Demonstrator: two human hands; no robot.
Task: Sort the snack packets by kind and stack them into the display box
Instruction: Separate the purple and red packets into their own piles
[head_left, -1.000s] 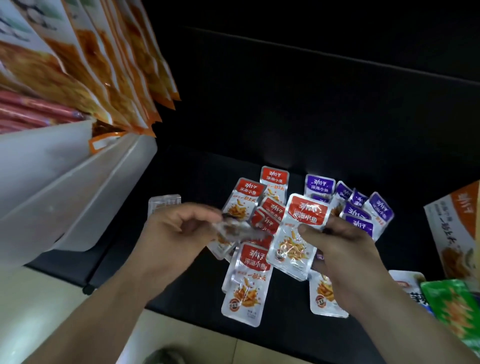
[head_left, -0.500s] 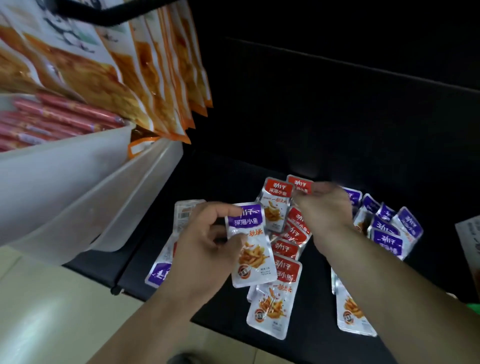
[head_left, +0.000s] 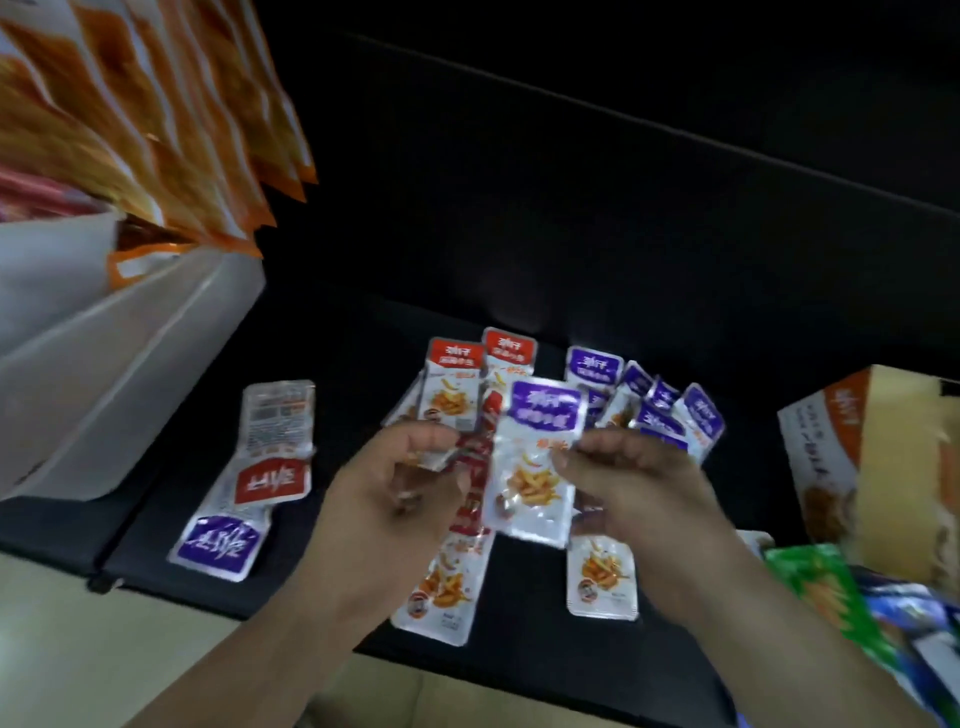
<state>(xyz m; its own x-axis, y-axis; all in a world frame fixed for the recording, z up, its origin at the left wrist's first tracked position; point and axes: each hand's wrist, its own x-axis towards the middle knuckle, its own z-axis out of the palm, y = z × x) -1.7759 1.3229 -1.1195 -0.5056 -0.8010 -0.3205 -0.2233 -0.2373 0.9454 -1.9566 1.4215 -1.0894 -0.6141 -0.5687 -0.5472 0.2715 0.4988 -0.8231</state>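
glossy foil-plastic snack packets (head_left: 537, 457); matt black surface (head_left: 363, 358); printed cardboard box (head_left: 872, 457)

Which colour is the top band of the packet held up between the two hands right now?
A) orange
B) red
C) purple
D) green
C: the raised packet, which the right hand pinches by its edge, has a purple top band like the purple pile behind it. The left hand grips what look like red-topped packets.

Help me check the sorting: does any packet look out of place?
Yes. Left of the red pile, three strays lie mixed: a face-down packet, an upside-down red packet and an upside-down purple packet.
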